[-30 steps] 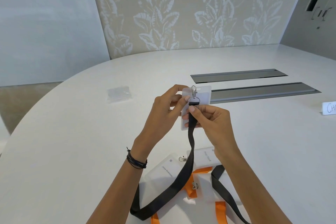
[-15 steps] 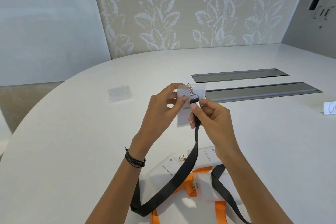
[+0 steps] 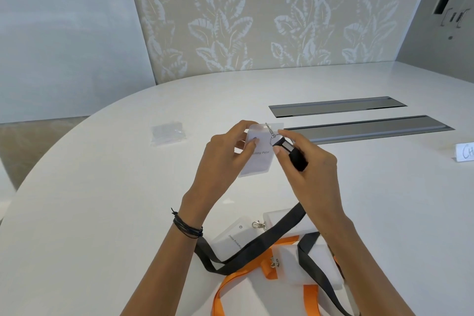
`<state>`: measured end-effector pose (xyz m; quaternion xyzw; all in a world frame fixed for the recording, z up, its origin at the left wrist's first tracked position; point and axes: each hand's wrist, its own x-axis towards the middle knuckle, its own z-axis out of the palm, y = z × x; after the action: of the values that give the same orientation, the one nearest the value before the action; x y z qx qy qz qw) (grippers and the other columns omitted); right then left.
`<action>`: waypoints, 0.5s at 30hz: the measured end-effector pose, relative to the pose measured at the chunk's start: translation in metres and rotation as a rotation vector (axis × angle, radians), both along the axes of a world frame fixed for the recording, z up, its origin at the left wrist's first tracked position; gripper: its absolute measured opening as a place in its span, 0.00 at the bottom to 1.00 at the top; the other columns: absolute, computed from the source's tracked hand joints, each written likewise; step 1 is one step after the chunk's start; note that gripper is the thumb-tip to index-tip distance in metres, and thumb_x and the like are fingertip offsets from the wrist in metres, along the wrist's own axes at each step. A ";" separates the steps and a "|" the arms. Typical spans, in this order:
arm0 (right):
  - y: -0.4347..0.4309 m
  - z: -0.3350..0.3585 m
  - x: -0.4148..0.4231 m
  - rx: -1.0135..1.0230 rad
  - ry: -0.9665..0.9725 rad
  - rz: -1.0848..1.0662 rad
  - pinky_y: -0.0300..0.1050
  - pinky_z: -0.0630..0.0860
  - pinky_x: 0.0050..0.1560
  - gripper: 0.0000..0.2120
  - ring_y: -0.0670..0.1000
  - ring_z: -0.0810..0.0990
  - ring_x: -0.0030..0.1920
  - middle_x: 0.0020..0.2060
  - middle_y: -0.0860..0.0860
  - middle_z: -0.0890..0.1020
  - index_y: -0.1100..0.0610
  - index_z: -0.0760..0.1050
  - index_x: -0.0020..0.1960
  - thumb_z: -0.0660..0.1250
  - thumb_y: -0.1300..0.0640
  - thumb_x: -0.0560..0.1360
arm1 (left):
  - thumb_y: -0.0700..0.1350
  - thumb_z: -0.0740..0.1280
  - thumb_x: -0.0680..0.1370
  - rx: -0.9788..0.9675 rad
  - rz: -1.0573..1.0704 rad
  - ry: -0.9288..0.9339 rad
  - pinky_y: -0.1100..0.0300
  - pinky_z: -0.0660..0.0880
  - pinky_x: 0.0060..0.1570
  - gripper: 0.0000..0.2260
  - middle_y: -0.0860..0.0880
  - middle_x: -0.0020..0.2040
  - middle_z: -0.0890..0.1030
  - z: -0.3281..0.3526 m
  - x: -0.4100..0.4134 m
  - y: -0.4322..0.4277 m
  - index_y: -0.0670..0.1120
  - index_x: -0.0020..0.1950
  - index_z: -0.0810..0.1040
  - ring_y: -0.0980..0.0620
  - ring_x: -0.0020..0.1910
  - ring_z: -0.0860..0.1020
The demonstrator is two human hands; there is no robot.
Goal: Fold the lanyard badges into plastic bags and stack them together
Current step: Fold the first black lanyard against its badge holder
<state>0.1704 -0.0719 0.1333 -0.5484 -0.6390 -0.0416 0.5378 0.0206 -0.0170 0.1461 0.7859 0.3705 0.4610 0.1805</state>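
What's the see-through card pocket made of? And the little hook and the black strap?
The card pocket looks like frosted soft plastic: the name card shows through. The hook seems shiny metal; it glints silver. The black strap is probably woven fabric, matte and draping limply.

White table (image 3: 102, 213), grey hatches (image 3: 369, 129), place card (image 3: 465, 152)

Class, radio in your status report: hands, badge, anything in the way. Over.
Left hand grips badge. Right hand pinches black lanyard end, clip at badge top. Plastic bags untouched, far left. Other badges lie under the wrists.
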 end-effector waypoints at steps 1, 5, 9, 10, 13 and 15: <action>-0.001 0.001 0.000 0.000 -0.020 -0.007 0.23 0.68 0.35 0.15 0.39 0.74 0.32 0.35 0.39 0.77 0.56 0.76 0.60 0.68 0.55 0.73 | 0.46 0.63 0.80 0.007 0.005 0.005 0.55 0.80 0.42 0.09 0.49 0.50 0.84 0.000 0.000 0.000 0.49 0.59 0.74 0.52 0.48 0.83; -0.002 0.001 -0.002 -0.014 -0.071 -0.029 0.38 0.74 0.45 0.19 0.42 0.72 0.32 0.45 0.55 0.84 0.60 0.76 0.60 0.71 0.58 0.71 | 0.45 0.63 0.80 0.036 0.016 0.001 0.54 0.81 0.43 0.09 0.49 0.51 0.84 0.000 0.000 -0.001 0.49 0.60 0.74 0.52 0.48 0.83; -0.002 0.002 -0.003 -0.027 -0.084 -0.027 0.41 0.73 0.47 0.19 0.45 0.74 0.37 0.49 0.56 0.84 0.60 0.75 0.61 0.71 0.60 0.71 | 0.46 0.63 0.80 0.062 0.021 -0.006 0.58 0.81 0.40 0.09 0.55 0.49 0.82 -0.003 0.000 0.002 0.50 0.59 0.74 0.54 0.48 0.82; -0.002 0.002 -0.003 -0.031 -0.082 -0.026 0.41 0.73 0.47 0.19 0.46 0.74 0.37 0.49 0.57 0.84 0.60 0.75 0.61 0.71 0.60 0.71 | 0.46 0.63 0.80 0.066 0.023 -0.017 0.60 0.80 0.40 0.08 0.57 0.48 0.81 -0.004 0.000 0.002 0.50 0.59 0.74 0.55 0.47 0.82; -0.002 0.002 -0.004 -0.045 -0.057 -0.010 0.39 0.75 0.46 0.19 0.48 0.78 0.39 0.47 0.57 0.84 0.59 0.74 0.63 0.69 0.58 0.73 | 0.47 0.63 0.80 0.080 0.037 -0.067 0.66 0.79 0.38 0.08 0.58 0.47 0.79 -0.006 0.001 0.003 0.52 0.59 0.73 0.59 0.44 0.80; -0.002 0.001 -0.005 -0.042 -0.011 0.022 0.29 0.71 0.44 0.19 0.40 0.75 0.37 0.42 0.55 0.83 0.59 0.73 0.63 0.68 0.57 0.73 | 0.46 0.64 0.80 0.081 0.051 -0.112 0.70 0.78 0.37 0.08 0.58 0.47 0.79 -0.006 0.002 0.004 0.53 0.58 0.73 0.64 0.41 0.79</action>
<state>0.1655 -0.0734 0.1342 -0.5523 -0.6485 -0.0252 0.5232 0.0224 -0.0131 0.1405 0.7558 0.3610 0.5232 0.1572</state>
